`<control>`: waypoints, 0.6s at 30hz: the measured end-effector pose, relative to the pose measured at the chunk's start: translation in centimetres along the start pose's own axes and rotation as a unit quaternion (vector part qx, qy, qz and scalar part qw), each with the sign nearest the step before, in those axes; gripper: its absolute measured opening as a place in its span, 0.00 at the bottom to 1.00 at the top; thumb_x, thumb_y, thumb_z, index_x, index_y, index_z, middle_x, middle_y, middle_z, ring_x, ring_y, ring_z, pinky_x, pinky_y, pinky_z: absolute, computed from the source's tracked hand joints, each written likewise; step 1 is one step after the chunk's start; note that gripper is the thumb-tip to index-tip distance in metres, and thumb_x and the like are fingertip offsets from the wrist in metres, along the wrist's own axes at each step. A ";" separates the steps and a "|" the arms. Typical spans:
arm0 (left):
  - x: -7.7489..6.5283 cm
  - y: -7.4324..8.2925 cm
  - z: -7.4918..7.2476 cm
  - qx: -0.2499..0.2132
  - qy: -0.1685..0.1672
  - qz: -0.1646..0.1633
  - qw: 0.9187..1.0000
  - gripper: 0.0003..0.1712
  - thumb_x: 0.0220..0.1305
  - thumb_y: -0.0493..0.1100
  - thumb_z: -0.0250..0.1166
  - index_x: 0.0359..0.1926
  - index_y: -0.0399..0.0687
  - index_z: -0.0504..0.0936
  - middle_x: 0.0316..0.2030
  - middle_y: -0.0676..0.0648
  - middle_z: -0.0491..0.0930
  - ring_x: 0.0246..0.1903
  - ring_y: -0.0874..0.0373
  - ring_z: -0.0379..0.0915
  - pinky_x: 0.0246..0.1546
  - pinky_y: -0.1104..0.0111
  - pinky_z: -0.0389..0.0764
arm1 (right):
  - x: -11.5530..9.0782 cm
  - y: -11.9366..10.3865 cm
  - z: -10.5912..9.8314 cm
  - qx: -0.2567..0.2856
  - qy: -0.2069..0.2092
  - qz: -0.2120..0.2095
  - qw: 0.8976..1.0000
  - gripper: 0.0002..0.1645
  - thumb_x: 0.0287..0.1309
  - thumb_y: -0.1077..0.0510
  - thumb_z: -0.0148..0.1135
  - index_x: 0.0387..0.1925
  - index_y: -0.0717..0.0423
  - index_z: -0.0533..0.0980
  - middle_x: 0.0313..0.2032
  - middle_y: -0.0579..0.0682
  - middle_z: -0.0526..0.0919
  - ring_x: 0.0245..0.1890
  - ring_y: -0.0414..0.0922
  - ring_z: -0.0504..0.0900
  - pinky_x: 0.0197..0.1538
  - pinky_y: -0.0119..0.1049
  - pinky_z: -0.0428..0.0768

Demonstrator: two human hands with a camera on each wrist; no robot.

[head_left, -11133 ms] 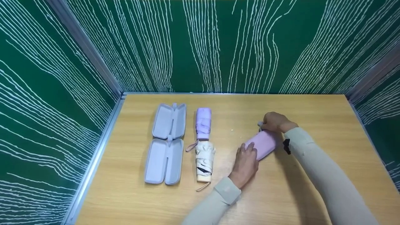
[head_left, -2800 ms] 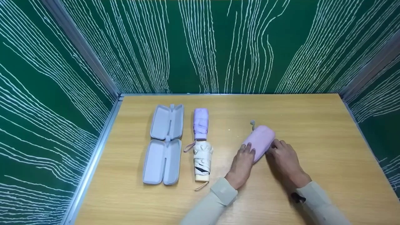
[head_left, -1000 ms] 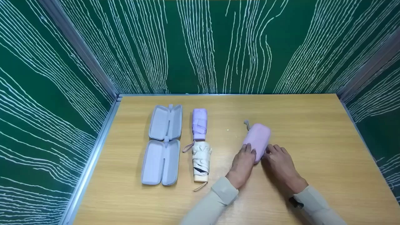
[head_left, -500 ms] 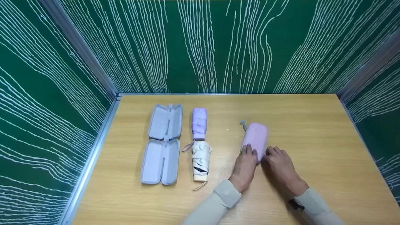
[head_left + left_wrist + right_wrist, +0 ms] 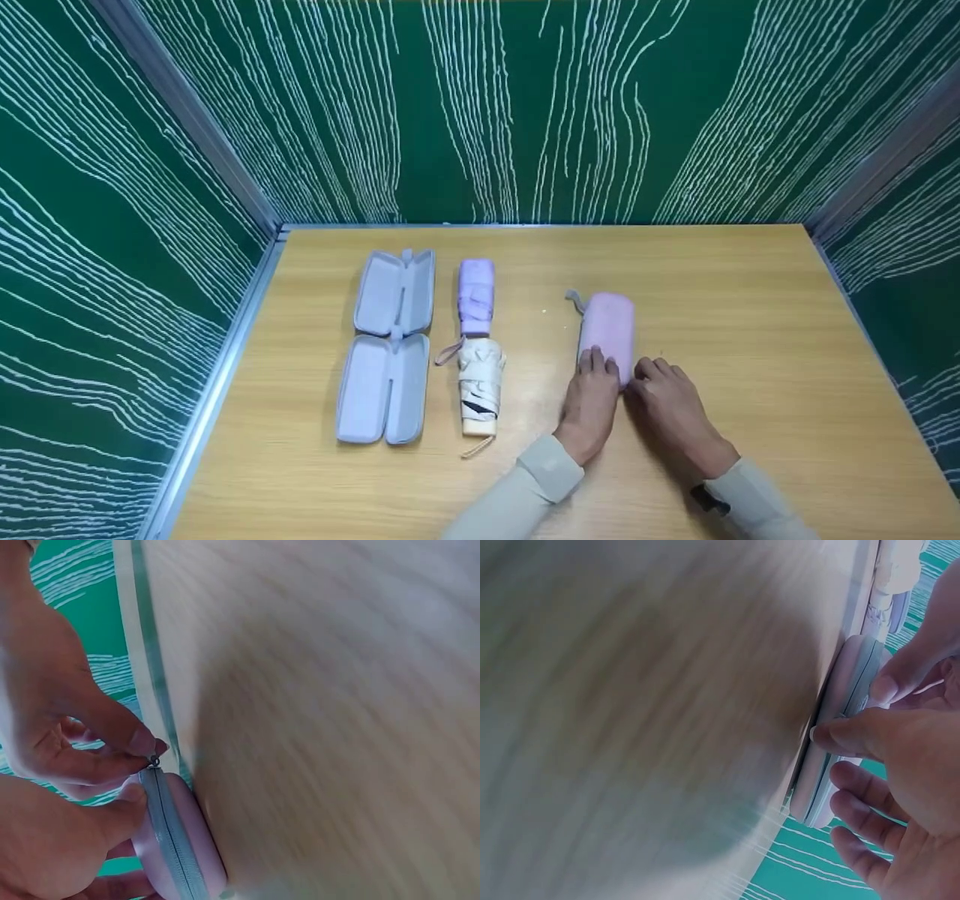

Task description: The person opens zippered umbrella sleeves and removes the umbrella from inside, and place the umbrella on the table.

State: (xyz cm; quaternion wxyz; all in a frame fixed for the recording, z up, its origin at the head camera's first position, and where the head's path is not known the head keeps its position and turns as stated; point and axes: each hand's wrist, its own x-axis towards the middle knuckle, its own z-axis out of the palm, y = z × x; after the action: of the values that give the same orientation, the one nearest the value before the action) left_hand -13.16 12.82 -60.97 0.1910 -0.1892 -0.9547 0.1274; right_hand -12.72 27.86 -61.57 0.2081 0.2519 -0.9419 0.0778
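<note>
A pink zippered case (image 5: 609, 326) lies on the table between both hands, its grey strap (image 5: 575, 301) at the far left corner. My left hand (image 5: 589, 409) holds the near end, fingers over the top. In the left wrist view its thumb (image 5: 127, 802) presses on the case beside the grey zipper (image 5: 171, 829). At the near right corner, my right hand (image 5: 675, 409) pinches the small zipper pull (image 5: 154, 761) between thumb and forefinger. From the right wrist view, its other fingers (image 5: 861, 821) are loosely bent, apart from the case.
Two open grey cases (image 5: 382, 390) lie end to end on the left of the wooden table (image 5: 750, 300). Beside them are a folded purple umbrella (image 5: 476, 292) and a folded cream umbrella (image 5: 478, 375) with wrist loops. Green patterned panels (image 5: 465, 112) enclose the table's back and sides.
Earlier, my right hand was at the case's far end; it has come round the right side to the near corner. The case has turned counterclockwise, its far end swinging left.
</note>
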 end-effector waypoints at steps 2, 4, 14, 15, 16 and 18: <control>0.0 0.1 0.1 0.006 0.005 -0.001 1.000 0.25 0.65 0.61 0.71 0.59 0.57 0.85 0.58 0.49 0.83 0.56 0.58 0.77 0.58 0.76 0.77 | 0.0 -0.1 0.0 0.002 0.000 0.004 1.000 0.04 0.52 0.70 0.74 0.30 0.63 0.86 0.34 0.56 0.78 0.33 0.56 0.76 0.32 0.48 0.77; 0.0 0.2 0.2 0.009 0.013 -0.004 1.000 0.22 0.67 0.57 0.69 0.58 0.57 0.85 0.58 0.50 0.83 0.56 0.58 0.78 0.59 0.76 0.77 | -0.1 -0.2 0.0 0.003 0.002 0.006 1.000 0.03 0.51 0.70 0.75 0.29 0.64 0.86 0.34 0.56 0.77 0.34 0.56 0.76 0.32 0.49 0.77; 0.1 0.8 0.5 0.017 0.032 -0.017 0.999 0.16 0.69 0.48 0.64 0.56 0.57 0.87 0.55 0.49 0.85 0.54 0.58 0.80 0.56 0.74 0.79 | -0.4 -0.3 0.2 0.000 0.026 -0.004 1.000 0.05 0.49 0.73 0.73 0.26 0.64 0.84 0.32 0.57 0.76 0.31 0.57 0.75 0.29 0.47 0.74; 0.1 0.8 0.5 0.019 0.029 -0.013 0.999 0.16 0.70 0.48 0.64 0.56 0.57 0.86 0.56 0.49 0.85 0.54 0.58 0.80 0.57 0.74 0.79 | -0.4 -0.3 0.2 0.001 0.029 -0.003 1.000 0.05 0.49 0.72 0.74 0.26 0.64 0.84 0.32 0.57 0.76 0.31 0.57 0.75 0.29 0.47 0.74; 0.1 0.7 0.5 0.022 0.025 -0.007 0.999 0.16 0.70 0.48 0.64 0.57 0.57 0.86 0.56 0.49 0.85 0.54 0.58 0.80 0.59 0.74 0.78 | -0.5 -0.2 0.2 0.002 0.032 -0.001 0.999 0.05 0.48 0.72 0.74 0.26 0.64 0.84 0.32 0.57 0.76 0.31 0.57 0.75 0.28 0.47 0.74; 0.2 0.5 0.3 0.025 0.018 0.006 1.000 0.17 0.72 0.49 0.63 0.58 0.57 0.86 0.57 0.49 0.84 0.55 0.58 0.79 0.60 0.74 0.77 | -0.4 -0.2 0.2 0.004 0.036 0.004 0.999 0.05 0.47 0.70 0.76 0.26 0.63 0.85 0.32 0.56 0.76 0.30 0.57 0.75 0.28 0.47 0.73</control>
State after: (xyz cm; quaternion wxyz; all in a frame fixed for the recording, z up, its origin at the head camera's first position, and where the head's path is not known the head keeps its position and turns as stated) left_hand -13.30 13.30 -61.37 0.2118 -0.1920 -0.9465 0.1495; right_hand -12.33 27.84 -61.92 0.2407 0.2458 -0.9345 0.0914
